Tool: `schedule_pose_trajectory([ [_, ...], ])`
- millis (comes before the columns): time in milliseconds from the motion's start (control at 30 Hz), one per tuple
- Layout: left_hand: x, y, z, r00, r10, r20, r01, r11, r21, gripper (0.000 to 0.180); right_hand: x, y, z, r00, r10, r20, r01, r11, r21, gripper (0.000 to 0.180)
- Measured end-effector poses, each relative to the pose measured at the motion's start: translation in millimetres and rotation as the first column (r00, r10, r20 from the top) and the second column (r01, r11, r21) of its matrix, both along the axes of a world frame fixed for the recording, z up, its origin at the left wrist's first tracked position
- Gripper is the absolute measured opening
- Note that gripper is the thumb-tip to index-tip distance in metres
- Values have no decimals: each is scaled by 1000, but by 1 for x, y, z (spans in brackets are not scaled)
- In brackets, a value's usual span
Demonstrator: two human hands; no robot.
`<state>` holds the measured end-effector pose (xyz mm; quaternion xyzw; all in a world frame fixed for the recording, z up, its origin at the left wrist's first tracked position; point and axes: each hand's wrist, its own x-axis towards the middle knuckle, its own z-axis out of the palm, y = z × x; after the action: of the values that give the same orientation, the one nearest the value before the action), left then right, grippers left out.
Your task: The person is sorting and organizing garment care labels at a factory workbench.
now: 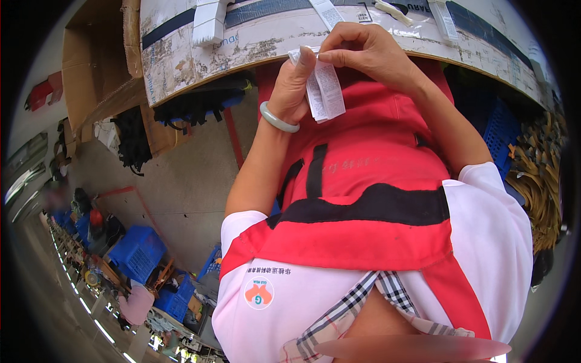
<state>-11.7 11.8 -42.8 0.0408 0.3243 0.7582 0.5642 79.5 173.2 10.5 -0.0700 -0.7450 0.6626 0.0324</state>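
My left hand (292,86), with a pale bangle on its wrist, is closed on a small bundle of white printed fabric labels (325,91). Its thumb presses on their upper left side. The labels hang downward in front of my red apron (363,145), just off the near edge of the work table. At their top edge my right hand (370,53) pinches with thumb and forefinger. Whether it has one label or several between the fingertips is too small to tell.
Worn printed cardboard covers the table (181,66). On it lie a stack of white labels (209,24), more label strips (445,23) and a pale crumpled strip (393,11). A cardboard box (91,66) stands left. Brown straps (535,181) hang right, near a blue crate (500,136).
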Motion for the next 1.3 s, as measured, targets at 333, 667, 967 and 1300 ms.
schedule_pose_trajectory([
  [333, -1, -4, 1, 988, -22, -150, 11, 997, -70, 16, 11, 79, -34, 865, -300, -403, 483, 271, 833, 16],
  [667, -5, 0, 2, 991, 17, -134, -27, 997, -71, 13, 2, 78, -34, 806, -363, -468, 577, 303, 759, 16],
  [967, -1, 2, 9, 979, 19, -201, -49, 988, -144, 14, -62, 56, -40, 895, -130, -428, 428, 524, 736, 11],
  [1300, -7, 11, 2, 837, 53, -545, -233, 935, -267, 20, -39, 42, -46, 867, -251, -430, 485, 619, 617, 14],
])
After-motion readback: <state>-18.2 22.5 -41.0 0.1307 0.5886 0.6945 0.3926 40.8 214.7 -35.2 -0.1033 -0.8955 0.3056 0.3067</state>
